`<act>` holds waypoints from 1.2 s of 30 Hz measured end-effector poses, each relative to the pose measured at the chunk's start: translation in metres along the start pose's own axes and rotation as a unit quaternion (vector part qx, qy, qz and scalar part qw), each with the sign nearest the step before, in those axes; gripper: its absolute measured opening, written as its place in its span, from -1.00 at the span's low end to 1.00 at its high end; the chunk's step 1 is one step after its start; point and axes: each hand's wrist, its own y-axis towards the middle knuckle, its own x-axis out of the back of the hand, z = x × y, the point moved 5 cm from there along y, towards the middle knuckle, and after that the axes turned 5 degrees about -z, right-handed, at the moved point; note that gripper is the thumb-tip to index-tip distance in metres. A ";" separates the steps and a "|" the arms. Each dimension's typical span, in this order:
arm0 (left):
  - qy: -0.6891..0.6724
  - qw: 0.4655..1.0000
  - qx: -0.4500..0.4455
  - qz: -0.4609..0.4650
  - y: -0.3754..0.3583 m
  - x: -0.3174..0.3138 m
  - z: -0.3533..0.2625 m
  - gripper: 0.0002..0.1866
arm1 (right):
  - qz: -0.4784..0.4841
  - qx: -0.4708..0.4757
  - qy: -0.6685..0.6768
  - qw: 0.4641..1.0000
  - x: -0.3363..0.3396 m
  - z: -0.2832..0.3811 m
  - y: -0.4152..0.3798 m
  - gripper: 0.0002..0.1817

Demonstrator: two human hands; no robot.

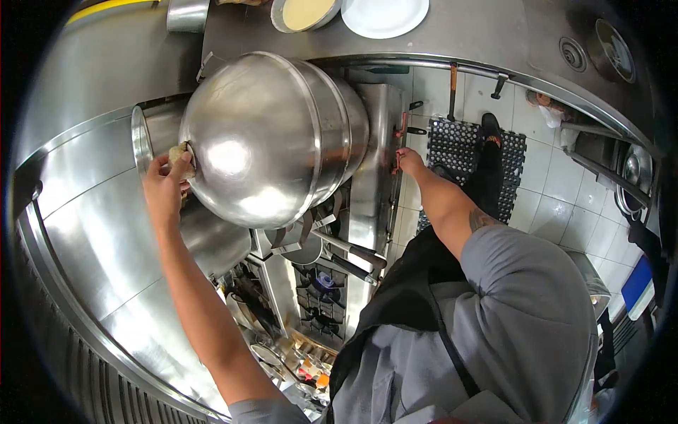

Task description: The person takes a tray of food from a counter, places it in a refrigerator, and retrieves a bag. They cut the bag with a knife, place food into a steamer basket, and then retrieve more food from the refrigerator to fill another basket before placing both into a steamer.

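A large domed steel lid or vessel (pixel 254 141) fills the middle of the view above the stove. At its left end, my left hand (pixel 169 184) grips a small pale cloth (pixel 181 162) against the round knob, with the fingers wrapped round it. To the right, my right hand (pixel 407 161) is closed on a small red knob (pixel 396 162) on the front of the steel stove (pixel 379 141). A second red knob sits just beside it.
Below the dome, pan handles (pixel 360 251) reach out over a burner with a blue flame (pixel 324 281). A steel counter (pixel 473 28) holds a white plate (pixel 385 14) and a bowl of yellow liquid (pixel 305 13). A black mat (pixel 459 148) lies on the tiled floor.
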 end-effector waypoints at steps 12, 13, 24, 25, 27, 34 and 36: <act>0.038 0.999 -0.022 0.022 -0.005 0.001 -0.004 -0.36 | 0.182 -0.031 -0.147 0.972 0.036 0.089 -0.047 -0.72; 0.039 0.998 -0.035 0.022 -0.003 0.001 -0.005 -0.34 | 0.161 0.064 -0.278 0.945 0.049 0.116 -0.059 -0.68; -0.271 0.928 -0.230 0.111 -0.086 -0.054 -0.257 -0.57 | -0.428 0.305 0.033 0.850 0.530 0.565 -0.071 -0.59; -0.263 0.919 -0.252 0.153 -0.100 -0.081 -0.303 -0.57 | -0.417 0.410 -0.077 0.808 0.545 0.577 -0.030 -0.54; -0.315 0.871 -0.310 0.215 -0.110 -0.150 -0.388 -0.54 | -0.256 0.526 -0.252 0.771 0.557 0.577 0.040 -0.50; -0.549 0.749 0.014 0.370 -0.113 -0.368 -0.605 -0.55 | -0.322 0.133 0.083 0.934 0.631 0.541 0.013 -0.84; -0.541 0.703 0.050 0.460 -0.147 -0.401 -0.675 -0.52 | -0.419 0.106 -0.107 0.895 0.683 0.572 -0.084 -0.74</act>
